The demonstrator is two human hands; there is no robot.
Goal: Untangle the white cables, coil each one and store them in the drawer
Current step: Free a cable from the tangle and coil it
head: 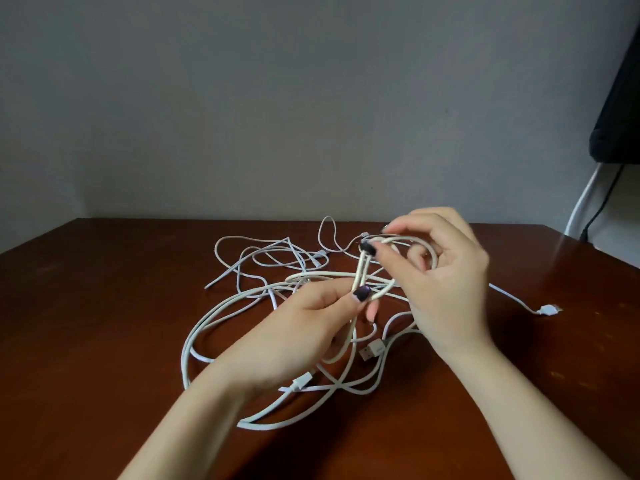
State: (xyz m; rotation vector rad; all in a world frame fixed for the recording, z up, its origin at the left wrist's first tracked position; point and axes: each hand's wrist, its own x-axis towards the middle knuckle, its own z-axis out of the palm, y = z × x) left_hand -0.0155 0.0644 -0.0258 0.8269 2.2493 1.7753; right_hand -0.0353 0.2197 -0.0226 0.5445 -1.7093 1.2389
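Observation:
A tangle of white cables [221, 317] sprawls over the middle of the brown wooden table [104, 341]. One thicker braided white cable [360, 271] is lifted above the pile. My left hand [311, 327] pinches it between thumb and finger at its lower part. My right hand [443, 271] grips its upper loop, which curls through the fingers. A USB plug [372, 351] lies under my hands, another plug [301, 382] near my left wrist, and a third plug [549, 310] at the right. No drawer is in view.
A grey wall stands behind the table's far edge. At the upper right a black object [620, 109] hangs over the corner, with a white cable and a black cable [585, 199] running down beside it.

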